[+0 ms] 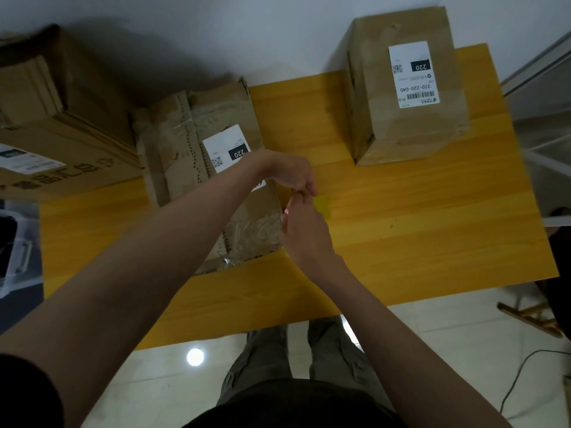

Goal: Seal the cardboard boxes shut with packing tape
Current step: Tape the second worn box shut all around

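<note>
Both hands meet at the right edge of the worn box, lying flat at the table's left. Left hand curled, pinching something small; right hand grips a thin pink-tipped object — contents unclear. Risk: tape wrinkling on the crumpled, already-filmed surface — poor adhesion. The second box stands far right, untouched.

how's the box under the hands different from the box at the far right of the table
The near box lies low and flat, while the far right box stands taller. The near box looks battered, its cardboard torn and crumpled, with wrinkled clear tape at its near end; the far right box looks smoother and intact. The hands partly cover the near box's label; the far right box's label shows whole. Both are brown cardboard with a white label marked 220.
</note>
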Demonstrator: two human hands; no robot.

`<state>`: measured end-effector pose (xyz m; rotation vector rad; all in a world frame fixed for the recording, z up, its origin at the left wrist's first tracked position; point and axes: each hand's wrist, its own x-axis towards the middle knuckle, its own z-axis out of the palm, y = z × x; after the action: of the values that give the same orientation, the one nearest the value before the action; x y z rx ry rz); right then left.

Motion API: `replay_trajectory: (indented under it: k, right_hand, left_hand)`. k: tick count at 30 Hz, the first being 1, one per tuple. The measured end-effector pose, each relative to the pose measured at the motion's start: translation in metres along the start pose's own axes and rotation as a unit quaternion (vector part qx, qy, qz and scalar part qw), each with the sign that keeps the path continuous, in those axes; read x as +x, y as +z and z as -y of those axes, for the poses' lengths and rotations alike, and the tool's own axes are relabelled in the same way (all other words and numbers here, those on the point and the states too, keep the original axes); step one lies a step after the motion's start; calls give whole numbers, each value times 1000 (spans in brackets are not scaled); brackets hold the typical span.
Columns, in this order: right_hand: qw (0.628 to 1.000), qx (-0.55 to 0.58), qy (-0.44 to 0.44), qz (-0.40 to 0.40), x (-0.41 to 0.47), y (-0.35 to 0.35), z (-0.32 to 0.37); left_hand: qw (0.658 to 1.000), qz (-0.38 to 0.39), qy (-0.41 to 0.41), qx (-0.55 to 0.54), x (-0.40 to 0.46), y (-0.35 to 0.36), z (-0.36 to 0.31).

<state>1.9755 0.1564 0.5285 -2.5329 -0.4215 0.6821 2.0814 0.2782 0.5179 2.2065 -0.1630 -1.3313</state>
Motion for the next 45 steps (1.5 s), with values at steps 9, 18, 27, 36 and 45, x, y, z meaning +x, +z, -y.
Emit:
replay_trajectory:
  k: [9,18,27,36,45]
  right_hand:
    - [994,-22,31,107,-33,-16,-73]
    - [997,52,-55,34,1,-71,-87]
    - [972,229,-59,-4,-19,-88,-61]
    - [951,292,-99,-21,-32,-87,-39]
    - [955,255,-153,-5,-42,-83,-26]
  left_hand:
    - [997,-22,32,-62,-4,-3,7]
    - [992,-63,105,12,-30,-2,-29]
    - [883,-445,70,-130,-96,31,-31]
    - [869,-443,41,-215,-138,37,-22]
    - [862,-464,-13,-206,-147,52,-13]
